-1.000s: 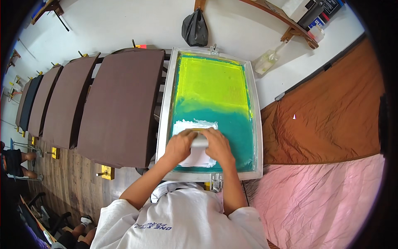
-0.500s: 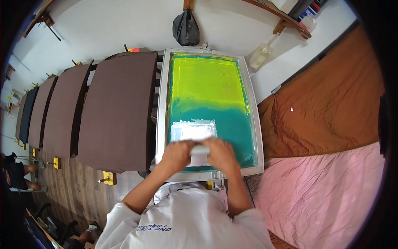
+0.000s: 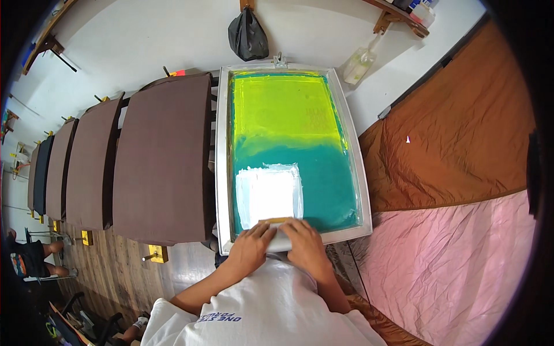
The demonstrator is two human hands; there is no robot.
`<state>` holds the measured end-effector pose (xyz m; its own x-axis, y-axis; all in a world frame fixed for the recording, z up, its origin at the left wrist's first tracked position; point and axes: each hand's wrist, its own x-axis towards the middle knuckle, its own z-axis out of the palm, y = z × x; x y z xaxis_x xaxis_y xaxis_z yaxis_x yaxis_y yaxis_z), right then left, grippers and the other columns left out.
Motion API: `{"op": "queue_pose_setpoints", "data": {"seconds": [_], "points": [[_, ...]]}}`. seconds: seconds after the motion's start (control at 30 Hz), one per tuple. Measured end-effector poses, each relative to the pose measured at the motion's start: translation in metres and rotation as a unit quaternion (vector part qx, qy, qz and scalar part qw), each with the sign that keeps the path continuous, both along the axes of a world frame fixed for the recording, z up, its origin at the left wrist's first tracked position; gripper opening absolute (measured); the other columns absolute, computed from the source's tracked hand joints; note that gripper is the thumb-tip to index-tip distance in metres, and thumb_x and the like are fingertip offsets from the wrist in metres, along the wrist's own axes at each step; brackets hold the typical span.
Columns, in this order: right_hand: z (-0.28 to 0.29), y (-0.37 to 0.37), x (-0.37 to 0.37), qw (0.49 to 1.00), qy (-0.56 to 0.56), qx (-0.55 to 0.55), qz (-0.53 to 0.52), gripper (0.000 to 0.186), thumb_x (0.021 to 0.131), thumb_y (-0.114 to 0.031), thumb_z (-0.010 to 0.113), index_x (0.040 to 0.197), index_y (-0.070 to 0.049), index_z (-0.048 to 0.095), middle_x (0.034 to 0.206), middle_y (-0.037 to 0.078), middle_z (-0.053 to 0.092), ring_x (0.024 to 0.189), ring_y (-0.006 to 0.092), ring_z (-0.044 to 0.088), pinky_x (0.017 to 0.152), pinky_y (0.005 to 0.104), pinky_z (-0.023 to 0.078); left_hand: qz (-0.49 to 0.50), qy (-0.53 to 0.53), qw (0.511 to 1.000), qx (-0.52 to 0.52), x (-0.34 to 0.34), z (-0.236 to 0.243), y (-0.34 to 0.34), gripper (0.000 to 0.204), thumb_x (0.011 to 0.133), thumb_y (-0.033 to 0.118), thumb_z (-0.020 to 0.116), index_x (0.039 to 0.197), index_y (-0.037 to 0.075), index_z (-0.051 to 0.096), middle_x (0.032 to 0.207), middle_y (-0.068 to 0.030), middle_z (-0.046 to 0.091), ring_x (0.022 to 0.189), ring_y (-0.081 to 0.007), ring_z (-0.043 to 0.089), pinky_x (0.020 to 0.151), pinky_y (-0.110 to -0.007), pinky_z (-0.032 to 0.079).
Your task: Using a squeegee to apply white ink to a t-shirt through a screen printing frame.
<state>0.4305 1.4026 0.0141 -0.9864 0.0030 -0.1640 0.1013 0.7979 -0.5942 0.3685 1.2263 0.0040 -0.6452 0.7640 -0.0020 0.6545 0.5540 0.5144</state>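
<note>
Both my hands grip one squeegee at the near end of a screen printing frame. My left hand wraps its left part, and my right hand wraps its right part. A strip of the squeegee's yellowish edge shows just ahead of my fingers. Beyond it, white ink covers a rectangle on the teal mesh. The far half of the mesh is coated yellow-green. My fingertips are partly hidden around the squeegee, and whatever lies under the screen is out of sight.
Brown fabric-covered boards stand in a row to the left, with yellow clamps at their ends. Behind hang a black bag and a spray bottle. Brown and pink sheets lie right. Another person is far left.
My hands and the squeegee have come toward me, to the frame's near end. More of the white ink rectangle now shows beyond them. The view has shifted slightly.
</note>
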Motion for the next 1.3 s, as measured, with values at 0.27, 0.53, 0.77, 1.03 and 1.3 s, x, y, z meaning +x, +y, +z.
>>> {"op": "queue_pose_setpoints", "data": {"seconds": [0.27,0.53,0.77,1.03,1.3], "points": [[-0.001,0.025,-0.076,0.998,0.035,0.044,0.040,0.046,0.069,0.003,0.060,0.113,-0.009,0.064,0.105,0.012,0.064,0.101,0.0340,0.061,0.084,0.0451,0.050,0.051,-0.045,0.997,0.031,-0.074,0.011,0.024,0.041,0.067,-0.007,0.058,0.106,0.005,0.066,0.095,-0.0193,0.069,0.085,-0.0375,0.067,0.076,-0.045,0.055],[-0.021,0.011,-0.063,0.997,0.051,0.051,0.033,0.053,0.064,0.008,0.062,0.116,-0.006,0.059,0.121,0.011,0.056,0.110,0.0339,0.055,0.089,0.0434,0.049,0.056,0.004,0.998,0.035,-0.053,-0.022,0.013,0.053,0.065,-0.010,0.059,0.117,0.000,0.061,0.123,-0.0209,0.060,0.106,-0.0374,0.062,0.089,-0.042,0.052],[0.009,-0.005,-0.001,0.998,-0.013,0.021,0.060,0.048,0.064,0.004,0.063,0.111,-0.004,0.060,0.115,0.014,0.059,0.109,0.0341,0.056,0.090,0.0446,0.048,-0.011,-0.079,0.997,-0.025,-0.005,0.017,-0.010,0.053,0.067,-0.003,0.061,0.120,0.000,0.059,0.120,-0.0211,0.062,0.108,-0.0369,0.062,0.092,-0.043,0.051],[-0.008,0.027,-0.095,0.996,0.063,0.057,0.029,0.045,0.069,0.007,0.060,0.111,-0.008,0.062,0.106,0.013,0.063,0.103,0.0349,0.059,0.086,0.0440,0.050,0.069,-0.028,0.995,0.070,-0.088,0.002,0.031,0.042,0.069,-0.009,0.056,0.108,0.004,0.065,0.102,-0.0195,0.067,0.089,-0.0396,0.065,0.078,-0.045,0.054],[-0.011,0.004,-0.024,0.998,0.053,0.031,0.018,0.052,0.062,0.008,0.063,0.112,-0.006,0.056,0.119,0.013,0.054,0.112,0.0347,0.053,0.093,0.0433,0.048,0.029,0.004,0.999,0.031,-0.021,-0.014,0.006,0.056,0.064,-0.011,0.058,0.119,0.001,0.060,0.128,-0.0223,0.057,0.112,-0.0388,0.060,0.093,-0.042,0.051]]}}
